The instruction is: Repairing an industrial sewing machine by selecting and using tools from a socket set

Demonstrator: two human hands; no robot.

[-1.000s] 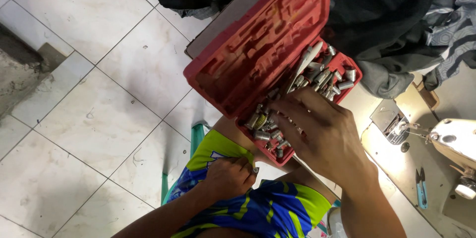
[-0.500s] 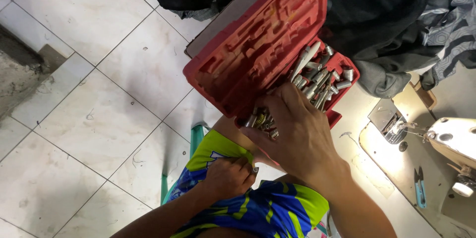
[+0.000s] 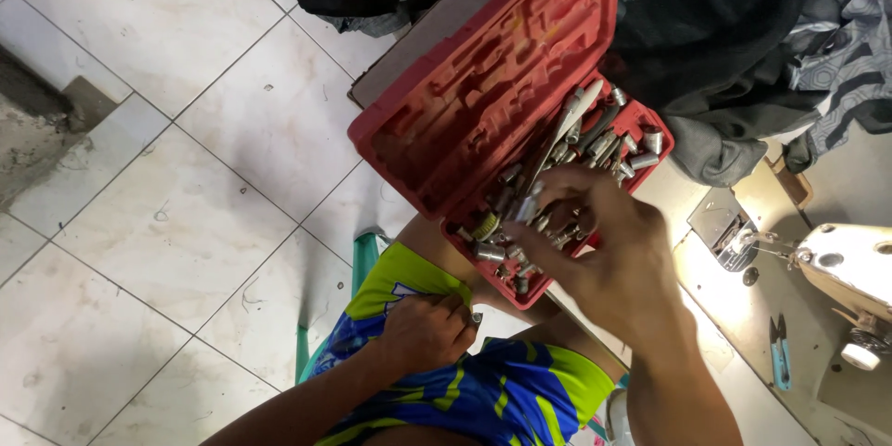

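An open red plastic tool case (image 3: 483,93) lies tilted over my lap and the table edge, its lid raised toward the left. Its lower half holds several loose metal sockets and bits (image 3: 604,144). My right hand (image 3: 604,251) reaches into that heap, fingers spread among the sockets; whether it grips one I cannot tell. My left hand (image 3: 427,330) rests closed on my thigh and pinches a small metal bit (image 3: 476,318) at the fingertips. I sit in blue and yellow shorts (image 3: 465,390).
White floor tiles (image 3: 167,186) spread to the left. A sewing machine (image 3: 850,269) stands on the table (image 3: 743,316) at the right, with small blue snips (image 3: 779,351) beside it. Dark clothes (image 3: 725,28) are piled behind the case. A green stool edge (image 3: 364,255) shows under my leg.
My right hand has shifted up and right inside the case, from its lower end toward the middle of the socket heap. My left hand has stayed on my thigh.
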